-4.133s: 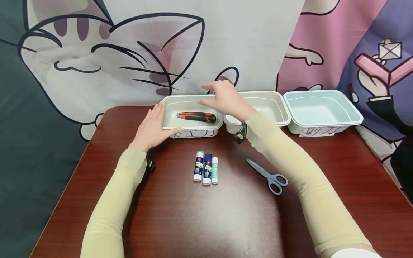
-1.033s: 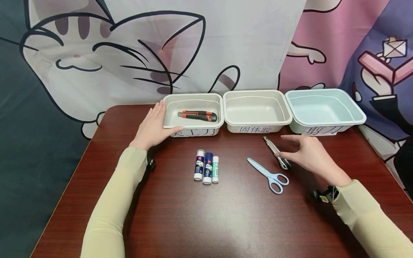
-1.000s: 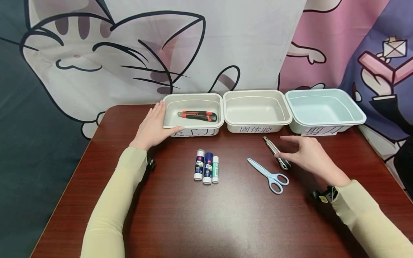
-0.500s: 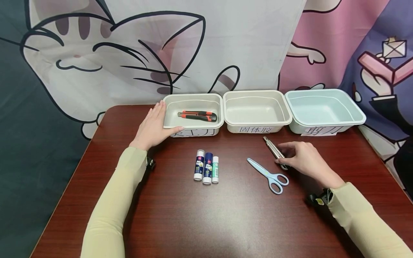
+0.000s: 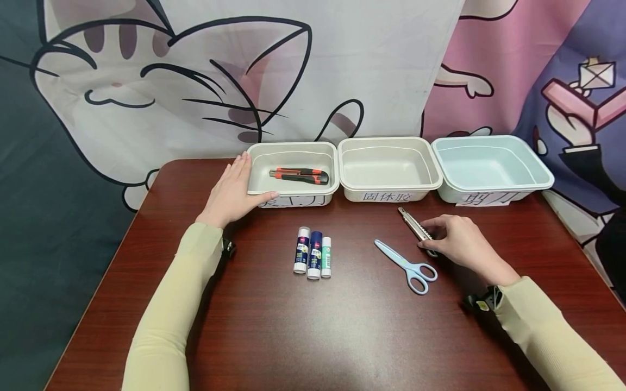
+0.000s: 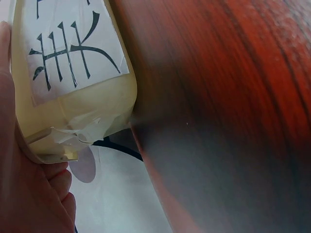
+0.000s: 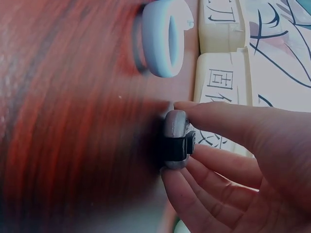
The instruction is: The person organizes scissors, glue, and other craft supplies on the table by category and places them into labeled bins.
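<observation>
My left hand (image 5: 230,190) rests on the corner of the left beige bin (image 5: 293,201), fingers straight along its side and thumb on the front rim. Two orange-and-black utility knives (image 5: 300,176) lie inside that bin. On the table, my right hand (image 5: 462,241) pinches a silver utility knife (image 5: 413,222) between thumb and fingers; its butt end with a black band shows in the right wrist view. Light blue scissors (image 5: 406,266) lie just left of that knife. Three glue sticks (image 5: 314,255) lie side by side in the middle of the table.
A second beige bin (image 5: 389,195) and a pale blue bin (image 5: 489,191) continue the row to the right, each with a paper label on its front. Behind the brown table (image 5: 313,336) hangs a cloth with cartoon drawings (image 5: 381,65).
My right hand has moved from over the left bin to the silver utility knife and closed its fingers on it. The left hand stays at the left bin.
</observation>
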{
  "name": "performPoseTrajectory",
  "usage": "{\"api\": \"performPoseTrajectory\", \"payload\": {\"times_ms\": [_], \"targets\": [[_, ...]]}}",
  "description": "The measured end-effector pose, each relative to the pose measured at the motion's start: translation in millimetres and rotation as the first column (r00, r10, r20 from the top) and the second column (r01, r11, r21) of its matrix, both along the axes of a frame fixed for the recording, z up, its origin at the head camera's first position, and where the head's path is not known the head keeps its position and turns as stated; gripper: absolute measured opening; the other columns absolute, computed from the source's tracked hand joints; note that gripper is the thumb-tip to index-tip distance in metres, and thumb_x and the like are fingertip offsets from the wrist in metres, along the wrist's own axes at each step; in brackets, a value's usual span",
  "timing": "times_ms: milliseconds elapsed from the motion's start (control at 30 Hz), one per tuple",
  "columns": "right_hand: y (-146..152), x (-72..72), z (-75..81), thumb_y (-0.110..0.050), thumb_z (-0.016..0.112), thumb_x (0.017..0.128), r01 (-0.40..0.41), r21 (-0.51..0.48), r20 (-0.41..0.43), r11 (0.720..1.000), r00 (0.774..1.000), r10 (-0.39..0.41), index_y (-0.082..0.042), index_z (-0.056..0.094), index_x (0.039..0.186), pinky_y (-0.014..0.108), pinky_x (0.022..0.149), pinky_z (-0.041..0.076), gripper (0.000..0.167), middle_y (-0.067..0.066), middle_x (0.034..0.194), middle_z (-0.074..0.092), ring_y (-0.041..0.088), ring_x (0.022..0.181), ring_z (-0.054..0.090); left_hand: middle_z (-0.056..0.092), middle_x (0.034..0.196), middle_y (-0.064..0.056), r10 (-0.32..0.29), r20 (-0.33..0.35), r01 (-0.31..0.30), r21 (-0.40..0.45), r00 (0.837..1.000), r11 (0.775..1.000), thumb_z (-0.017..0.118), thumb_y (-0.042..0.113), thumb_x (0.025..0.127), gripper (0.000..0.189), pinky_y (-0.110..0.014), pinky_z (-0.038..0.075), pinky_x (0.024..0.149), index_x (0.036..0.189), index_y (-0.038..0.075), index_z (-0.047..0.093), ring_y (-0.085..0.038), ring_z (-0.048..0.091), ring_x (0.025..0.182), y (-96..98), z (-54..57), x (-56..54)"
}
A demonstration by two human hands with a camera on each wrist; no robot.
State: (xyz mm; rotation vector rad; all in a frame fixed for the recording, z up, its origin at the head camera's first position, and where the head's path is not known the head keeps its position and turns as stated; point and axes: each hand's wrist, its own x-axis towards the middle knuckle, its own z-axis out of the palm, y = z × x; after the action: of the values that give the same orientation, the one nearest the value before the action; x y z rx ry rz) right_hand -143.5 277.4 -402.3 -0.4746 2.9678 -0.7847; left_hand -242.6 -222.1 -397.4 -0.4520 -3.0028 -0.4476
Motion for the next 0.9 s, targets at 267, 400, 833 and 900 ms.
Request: {"api": "performPoseTrajectory", "payload": {"times_ms": [267, 400, 833, 900], "targets": [[-4.7, -0.1, 0.7, -0.015, 0.086, 0.079, 0.009, 0.059, -0.017, 0.998, 1.000, -0.008, -0.002, 0.077, 0.112, 0.041, 0.065, 0.049, 0.037, -0.004, 0.080, 0.072, 0.018, 0.076, 0.068, 0.004, 0.169, -0.013, 0.009, 0.009, -0.009, 0.006, 1.000, 1.000, 0.051, 0.084, 0.085, 0.123, -0.038, 0.001, 0.124, 0.161, -0.001, 0.007, -0.026, 0.002, 0.155, -0.5, -0.4, -0.2], [-6.6, 0.1, 2.9, -0.014, 0.085, 0.080, 0.018, 0.076, -0.006, 0.997, 1.000, -0.018, -0.003, 0.076, 0.113, 0.042, 0.065, 0.048, 0.036, -0.004, 0.079, 0.073, 0.019, 0.078, 0.069, 0.004, 0.169, -0.014, 0.009, 0.010, -0.009, 0.005, 1.000, 1.000, 0.051, 0.084, 0.085, 0.123, -0.039, 0.002, 0.124, 0.161, -0.001, 0.007, -0.026, 0.003, 0.155, 0.0, 0.3, -0.4], [-6.1, 2.5, 2.1, -0.014, 0.085, 0.081, 0.028, 0.056, -0.012, 0.998, 1.000, -0.028, -0.003, 0.076, 0.113, 0.044, 0.068, 0.049, 0.035, -0.001, 0.086, 0.073, 0.020, 0.081, 0.069, 0.005, 0.168, -0.014, 0.011, 0.013, -0.011, 0.004, 1.000, 1.000, 0.052, 0.084, 0.084, 0.123, -0.041, 0.004, 0.125, 0.161, -0.001, 0.007, -0.027, 0.004, 0.155, 0.8, 1.7, -0.5], [-6.6, 3.4, 2.6, -0.013, 0.085, 0.082, 0.022, 0.045, -0.019, 0.999, 1.000, -0.021, -0.003, 0.075, 0.113, 0.043, 0.068, 0.050, 0.034, 0.000, 0.086, 0.073, 0.020, 0.081, 0.069, 0.005, 0.168, -0.014, 0.012, 0.012, -0.012, 0.006, 1.000, 1.000, 0.052, 0.084, 0.084, 0.123, -0.041, 0.004, 0.125, 0.161, -0.001, 0.007, -0.027, 0.004, 0.155, 0.7, 1.4, -0.3]]}}
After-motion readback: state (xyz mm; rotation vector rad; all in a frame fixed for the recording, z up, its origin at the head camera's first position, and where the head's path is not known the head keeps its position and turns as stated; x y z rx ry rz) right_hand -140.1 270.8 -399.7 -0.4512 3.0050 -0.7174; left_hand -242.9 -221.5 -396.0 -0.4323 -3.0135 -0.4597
